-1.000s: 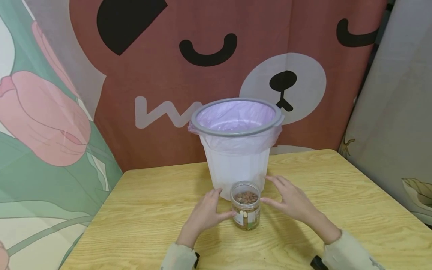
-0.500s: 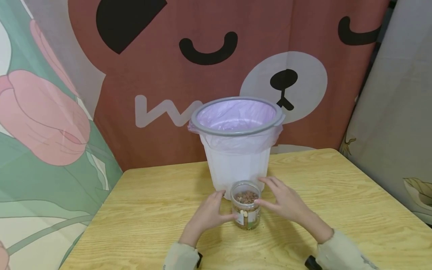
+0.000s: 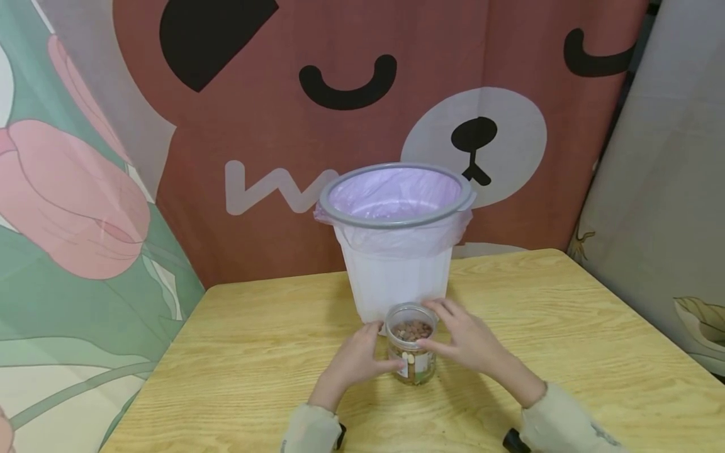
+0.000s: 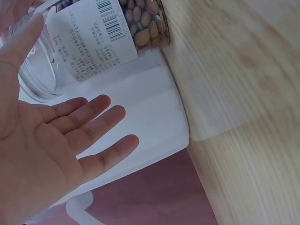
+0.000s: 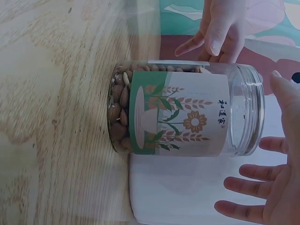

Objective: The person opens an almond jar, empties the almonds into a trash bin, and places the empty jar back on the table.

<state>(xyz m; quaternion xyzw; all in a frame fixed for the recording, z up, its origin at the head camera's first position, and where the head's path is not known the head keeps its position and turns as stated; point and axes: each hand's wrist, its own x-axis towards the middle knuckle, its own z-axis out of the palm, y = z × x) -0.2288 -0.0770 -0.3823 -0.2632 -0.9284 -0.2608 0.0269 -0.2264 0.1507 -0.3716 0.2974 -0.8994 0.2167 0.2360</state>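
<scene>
A clear jar (image 3: 411, 352) of brown nuts stands upright on the table, its top uncovered. A white label with a barcode (image 4: 109, 21) shows in the left wrist view; a green and white label (image 5: 183, 112) faces the right wrist camera. My left hand (image 3: 352, 360) is at the jar's left side, its fingers loosely extended and thumb near the wall. On the other side, my right hand (image 3: 467, 338) spreads its thumb and fingers around the jar's rim. In the right wrist view those fingers (image 5: 248, 187) stand apart from the jar. Whether either thumb touches it, I cannot tell.
Just behind the jar stands a white bin (image 3: 396, 277) with a grey rim and a pale purple bag (image 3: 396, 189) lining it. The wooden table (image 3: 255, 352) reaches back to a brown bear-print cloth (image 3: 255, 126). Printed cloths hang at both sides.
My right hand has moved left, closer to the jar's rim. My left hand has shifted slightly right toward the jar. Jar and bin stay in place.
</scene>
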